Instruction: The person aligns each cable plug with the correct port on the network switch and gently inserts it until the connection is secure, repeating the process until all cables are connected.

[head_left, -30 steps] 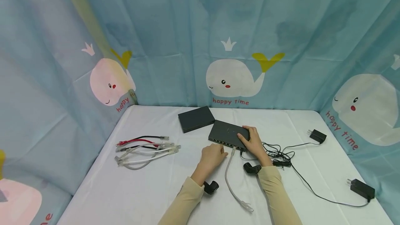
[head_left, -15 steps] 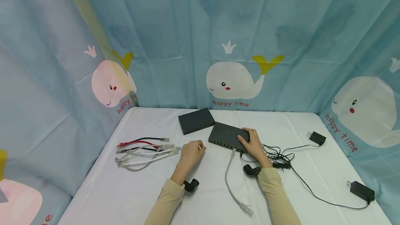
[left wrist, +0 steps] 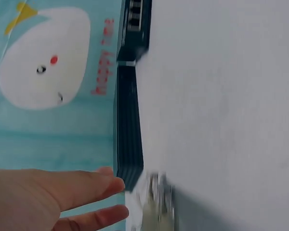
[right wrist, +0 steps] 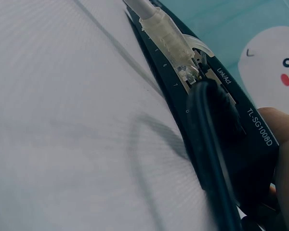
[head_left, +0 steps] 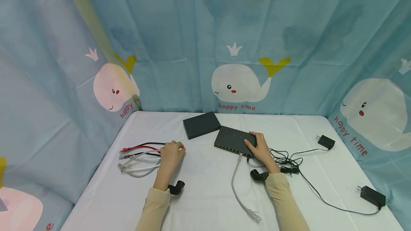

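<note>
My right hand [head_left: 260, 149] grips the right end of a black network switch [head_left: 233, 137], its thumb on top. A grey network cable [head_left: 235, 184] is plugged into the switch's port row, its clear plug [right wrist: 185, 70] showing in the right wrist view. Beside it a black power lead [right wrist: 207, 130] also enters the switch. My left hand [head_left: 171, 157] is over the right ends of several short network cables [head_left: 138, 161]. In the left wrist view its thumb and finger are apart, near blurred clear plugs [left wrist: 159, 192]; nothing is seen between them.
A second black box [head_left: 201, 124] lies behind, its corner close to the switch. At the right lie tangled black leads [head_left: 289, 161] with two power adapters [head_left: 326, 141]. A patterned curtain [head_left: 179, 45] hangs along the back of the white table [head_left: 205, 202].
My left hand has moved left from the switch's front to the right ends of the cable group. My right hand has kept its hold on the switch.
</note>
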Motion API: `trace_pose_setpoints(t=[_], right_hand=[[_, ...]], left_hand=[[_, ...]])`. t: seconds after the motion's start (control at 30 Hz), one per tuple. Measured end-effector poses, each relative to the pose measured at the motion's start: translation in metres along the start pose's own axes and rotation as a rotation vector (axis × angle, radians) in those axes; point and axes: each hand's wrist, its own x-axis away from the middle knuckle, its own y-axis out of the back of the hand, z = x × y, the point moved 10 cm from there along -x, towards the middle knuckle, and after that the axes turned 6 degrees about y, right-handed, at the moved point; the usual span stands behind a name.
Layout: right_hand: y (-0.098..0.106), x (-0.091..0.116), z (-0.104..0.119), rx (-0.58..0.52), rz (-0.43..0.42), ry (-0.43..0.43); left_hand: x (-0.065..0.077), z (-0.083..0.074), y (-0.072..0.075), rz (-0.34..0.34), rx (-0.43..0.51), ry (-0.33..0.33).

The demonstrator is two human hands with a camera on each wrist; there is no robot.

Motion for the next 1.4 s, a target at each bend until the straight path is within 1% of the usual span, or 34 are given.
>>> trace_pose_setpoints(t=[0.13, 0.27, 0.33, 0.47, 0.6, 0.67, 0.77, 0.97, 1.1, 1.23, 1.4], right_hand=[[-0.001, 0.001, 0.000, -0.005, 0.003, -0.003], [-0.001, 0.002, 0.000, -0.004, 0.002, -0.007], [-0.001, 0.002, 0.000, -0.002, 0.001, -0.008], [-0.001, 0.002, -0.001, 0.001, -0.002, -0.009], [0.000, 0.001, 0.000, -0.001, -0.004, -0.011], [0.000, 0.000, 0.000, -0.001, -0.005, -0.007], [-0.001, 0.000, 0.000, 0.002, -0.004, -0.001], [-0.001, 0.000, -0.001, 0.000, -0.001, -0.004], [0.000, 0.000, -0.002, -0.001, 0.000, -0.007], [-0.001, 0.000, -0.002, 0.005, -0.001, 0.000], [-0.001, 0.000, -0.002, 0.005, 0.000, -0.001]], left_hand=[[-0.001, 0.017, 0.004, 0.025, -0.003, 0.037], [-0.003, 0.029, 0.000, 0.083, -0.015, 0.047], [-0.004, 0.033, -0.002, 0.101, -0.014, 0.047], [-0.006, 0.039, -0.006, 0.111, -0.012, 0.044], [-0.007, 0.043, -0.006, 0.101, -0.004, 0.046], [-0.008, 0.043, -0.005, 0.089, 0.002, 0.041], [-0.008, 0.043, -0.002, 0.053, 0.004, 0.024], [-0.009, 0.034, 0.010, -0.050, 0.007, -0.031], [-0.011, 0.030, 0.019, -0.094, 0.019, -0.034], [-0.011, 0.027, 0.026, -0.119, 0.040, -0.024], [-0.010, 0.020, 0.030, -0.118, 0.039, -0.035]])
